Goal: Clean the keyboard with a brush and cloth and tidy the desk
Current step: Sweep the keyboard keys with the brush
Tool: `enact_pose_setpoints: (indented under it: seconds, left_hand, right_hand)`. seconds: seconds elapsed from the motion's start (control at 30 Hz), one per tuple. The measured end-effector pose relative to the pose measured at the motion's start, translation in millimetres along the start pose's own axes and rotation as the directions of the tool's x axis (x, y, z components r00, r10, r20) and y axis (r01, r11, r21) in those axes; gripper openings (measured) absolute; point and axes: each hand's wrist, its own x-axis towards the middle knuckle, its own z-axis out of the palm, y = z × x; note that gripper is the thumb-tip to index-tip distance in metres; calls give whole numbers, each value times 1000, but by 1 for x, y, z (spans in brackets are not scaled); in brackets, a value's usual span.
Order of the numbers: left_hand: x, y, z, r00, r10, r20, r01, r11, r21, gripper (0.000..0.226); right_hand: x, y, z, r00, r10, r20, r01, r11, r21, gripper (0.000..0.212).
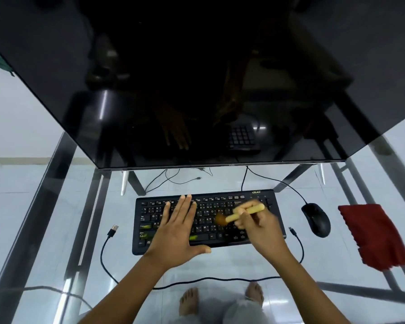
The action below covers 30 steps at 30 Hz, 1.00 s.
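Note:
A black keyboard (222, 237) lies in the middle of a glass desk (56, 230). My left hand (175, 232) rests flat on the keyboard's left half, fingers spread and pointing away from me. My right hand (257, 228) grips a small brush with a pale yellow handle (246, 212). Its blurred orange-brown bristles touch the keys near the keyboard's middle. A red cloth (372, 235) lies folded on the desk at the right, apart from both hands.
A black mouse (316, 219) sits between the keyboard and the cloth. A loose black USB cable (197, 280) curves around the keyboard's front. A large dark monitor (197, 78) stands behind. My bare feet show through the glass.

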Motion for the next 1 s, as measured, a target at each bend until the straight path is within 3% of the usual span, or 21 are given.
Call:
enact_pose_setpoints:
  seconds: [0.07,0.1,0.17,0.23,0.33,0.43,0.5,0.57,0.63,0.7,0.77,0.83,0.9,0.97,1.0]
  left_hand:
    - [1,0,2,1000,-13,-1,13,1000,10,118]
    - [1,0,3,1000,-15,9,15,1000,19,117]
    - [1,0,4,1000,-12,5,12,1000,23,115]
    - [2,1,4,1000,-13,4,13,1000,26,115]
    - [3,4,3,1000,-18,15,18,1000,20,116]
    - [6,10,2,1000,-5,22,4,1000,23,116]
    - [10,15,2,1000,8,13,-8,1000,13,116]
    - [15,21,2,1000,22,13,-22,1000,5,115]
    - [19,27,3,999,38,14,-38,999,-3,115]
    - [24,33,1,998,51,27,-51,999,-17,115]
    - [29,38,-1,997,65,35,-65,998,-17,115]
    - [34,43,-2,996,84,40,-83,996,-16,115]
    - [39,49,-1,994,103,47,-102,995,-22,115]
    - [44,56,-1,991,120,59,-118,993,-30,115]
    - [47,59,0,991,124,59,-122,992,-35,115]
  right_hand:
    - [-3,-1,0,989,37,144,-30,998,-52,12]
    - [-3,3,0,988,25,151,-13,996,-84,12]
    - [0,7,-2,999,-40,-11,39,992,-122,12]
    - [6,5,-1,990,-58,-131,54,998,-32,10]
    - [13,-5,8,1000,-15,27,13,996,85,8]
    - [26,-3,6,988,-86,-124,86,996,-11,11]
    - [32,-6,-3,981,-9,-192,26,996,90,9]
    - [33,-9,-5,997,72,-32,-63,976,207,12]
    - [28,-5,-7,997,56,61,-61,995,79,10]
    - [26,4,-13,992,-20,-125,12,998,-69,11]
    - [27,9,-25,947,1,-320,1,1000,4,9]
    - [25,11,-34,952,106,-287,-72,989,126,8]
    - [21,16,-42,969,104,-224,-100,995,32,10]
    - [17,23,-54,935,42,-353,-86,990,-112,14]
    - [15,24,-60,908,56,-416,-104,990,-95,13]
